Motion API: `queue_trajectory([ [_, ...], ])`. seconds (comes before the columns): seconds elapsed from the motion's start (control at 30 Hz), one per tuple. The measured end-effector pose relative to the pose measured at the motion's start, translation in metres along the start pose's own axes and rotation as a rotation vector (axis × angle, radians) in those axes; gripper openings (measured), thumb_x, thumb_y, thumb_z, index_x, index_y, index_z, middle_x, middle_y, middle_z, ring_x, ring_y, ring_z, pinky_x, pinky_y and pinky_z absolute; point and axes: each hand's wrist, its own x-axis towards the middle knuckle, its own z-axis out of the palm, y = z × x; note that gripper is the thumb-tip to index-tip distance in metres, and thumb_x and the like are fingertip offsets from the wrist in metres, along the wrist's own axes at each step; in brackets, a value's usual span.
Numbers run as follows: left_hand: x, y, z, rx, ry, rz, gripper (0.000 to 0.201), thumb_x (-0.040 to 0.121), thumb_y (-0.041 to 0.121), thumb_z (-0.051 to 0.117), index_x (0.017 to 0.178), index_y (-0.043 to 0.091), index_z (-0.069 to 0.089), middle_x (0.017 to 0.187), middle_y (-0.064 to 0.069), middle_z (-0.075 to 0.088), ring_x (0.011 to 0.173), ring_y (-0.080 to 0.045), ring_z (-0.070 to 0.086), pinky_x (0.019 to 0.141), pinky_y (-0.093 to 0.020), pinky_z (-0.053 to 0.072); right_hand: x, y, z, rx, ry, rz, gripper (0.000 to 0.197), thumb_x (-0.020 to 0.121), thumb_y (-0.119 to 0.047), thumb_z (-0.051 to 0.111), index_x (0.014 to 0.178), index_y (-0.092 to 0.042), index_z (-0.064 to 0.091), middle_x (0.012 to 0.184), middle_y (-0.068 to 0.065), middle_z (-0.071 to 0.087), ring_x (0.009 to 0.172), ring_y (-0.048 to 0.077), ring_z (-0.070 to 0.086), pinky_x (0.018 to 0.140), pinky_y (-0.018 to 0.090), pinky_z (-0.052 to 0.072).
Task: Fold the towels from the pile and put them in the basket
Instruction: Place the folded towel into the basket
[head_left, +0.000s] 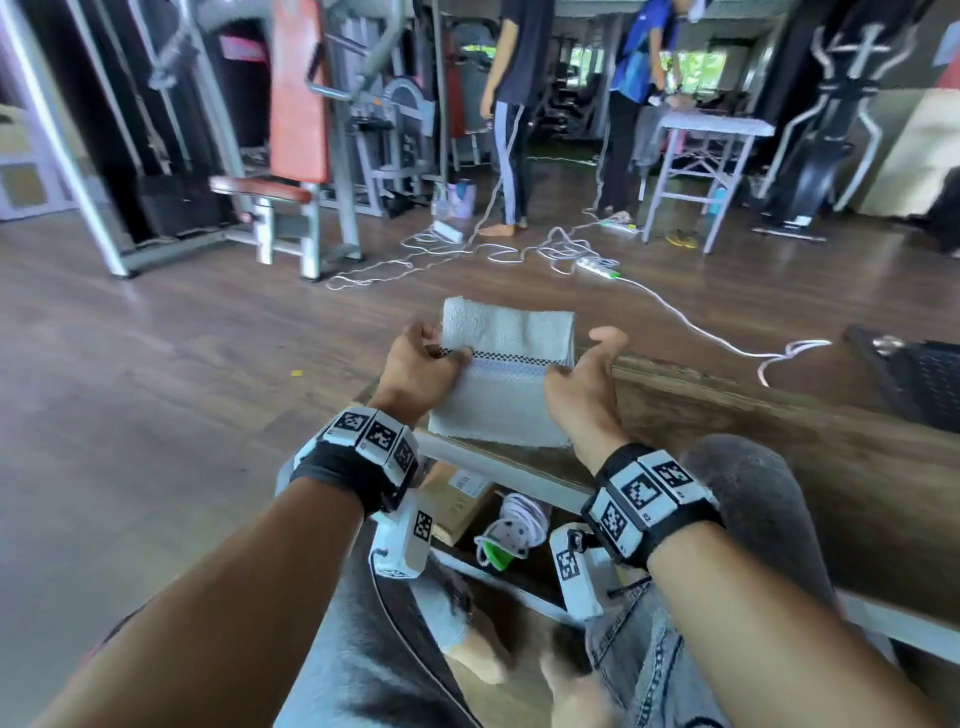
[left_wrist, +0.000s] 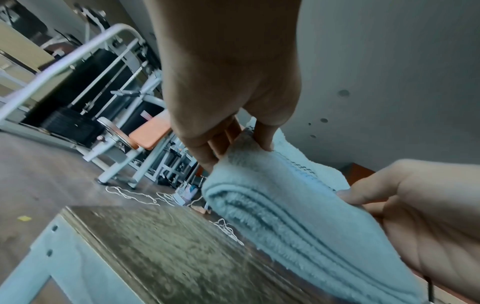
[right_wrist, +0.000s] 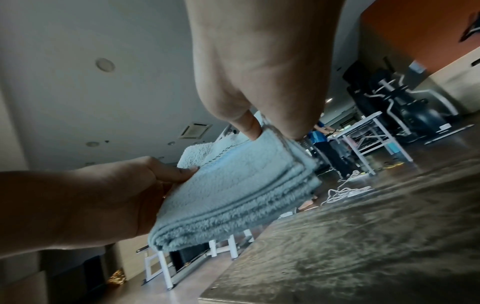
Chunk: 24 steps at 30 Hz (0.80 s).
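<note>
Both wrists wear tagged bands; the left hand (head_left: 422, 364) and right hand (head_left: 582, 382) each pinch a side of the folded pale towel (head_left: 506, 374), held above the wooden table (head_left: 779, 431)

One folded towel (head_left: 506, 374), two hands, two wrist bands, two people standing, one wooden table (head_left: 779, 441).
</note>
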Motion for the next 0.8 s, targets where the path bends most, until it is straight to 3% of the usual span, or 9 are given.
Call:
queue_trajectory([
  [0.07,-0.003,0.002,-0.018,0.003,0.088,-0.005,0.039,0.083,0.030,0.076,0.107,0.014,0.050,0.094,-0.001,0.068,0.076,-0.009,0.064,0.057,-0.021,0.047,0.000,-0.007,0.016,0.040,-0.023,-0.021,0.043,0.093,0.000,0.043,0.118,-0.026,0.020,0.090,0.000,0.044,0.071,0.015,0.050,0.053,0.027,0.040],
  [0.17,-0.009,0.004,-0.045,-0.022,0.228,-0.013,0.043,0.083,0.034,0.076,0.108,0.017,0.046,0.096,-0.004,0.068,0.085,-0.016,0.067,0.067,-0.031,0.055,-0.004,-0.018,0.045,0.119,-0.052,-0.055,0.037,0.095,-0.003,0.045,0.116,-0.023,0.024,0.088,-0.002,0.044,0.073,0.012,0.051,0.059,0.028,0.042],
  [0.33,-0.015,0.004,-0.099,0.041,0.453,0.006,0.038,0.089,0.034,0.068,0.112,0.023,0.040,0.097,-0.005,0.065,0.084,-0.018,0.062,0.069,-0.031,0.051,-0.020,-0.035,0.103,0.197,-0.168,-0.088,0.032,0.094,-0.007,0.051,0.117,-0.017,0.032,0.080,-0.003,0.053,0.068,0.013,0.055,0.066,0.029,0.043],
  [0.43,-0.016,-0.005,-0.130,0.129,0.532,-0.009,0.027,0.090,0.030,0.066,0.107,0.024,0.045,0.089,-0.003,0.064,0.071,-0.014,0.058,0.056,-0.026,0.042,-0.031,-0.040,0.133,0.220,-0.236,-0.108,0.029,0.092,-0.008,0.054,0.114,-0.019,0.038,0.078,-0.001,0.059,0.070,0.020,0.061,0.065,0.029,0.044],
  [0.5,-0.018,-0.017,-0.149,0.189,0.571,-0.030,0.016,0.089,0.030,0.066,0.097,0.024,0.054,0.084,-0.002,0.066,0.067,-0.016,0.057,0.054,-0.025,0.038,-0.038,-0.040,0.152,0.225,-0.267,-0.127,0.027,0.090,-0.007,0.056,0.112,-0.018,0.043,0.076,-0.002,0.059,0.069,0.021,0.060,0.066,0.031,0.044],
  [0.6,-0.028,-0.041,-0.172,0.223,0.627,-0.091,0.014,0.088,0.034,0.065,0.091,0.021,0.063,0.083,-0.005,0.069,0.068,-0.019,0.058,0.061,-0.026,0.041,-0.053,-0.038,0.180,0.211,-0.359,-0.108,0.025,0.087,-0.005,0.055,0.109,-0.017,0.051,0.075,-0.010,0.054,0.064,0.008,0.052,0.062,0.026,0.036],
  [0.7,-0.044,-0.069,-0.194,0.210,0.688,-0.182,0.017,0.083,0.033,0.061,0.095,0.024,0.067,0.087,-0.007,0.072,0.080,-0.028,0.068,0.067,-0.034,0.052,-0.070,-0.034,0.210,0.201,-0.499,-0.074,0.020,0.087,-0.005,0.053,0.102,-0.017,0.055,0.080,-0.013,0.054,0.069,0.013,0.054,0.062,0.023,0.037],
  [0.8,-0.059,-0.098,-0.220,0.178,0.749,-0.302,0.019,0.084,0.024,0.059,0.099,0.023,0.070,0.092,-0.008,0.073,0.083,-0.026,0.069,0.073,-0.031,0.055,-0.088,-0.032,0.243,0.151,-0.631,-0.060,0.019,0.087,-0.004,0.052,0.100,-0.017,0.057,0.087,-0.013,0.055,0.081,0.018,0.056,0.071,0.024,0.039],
])
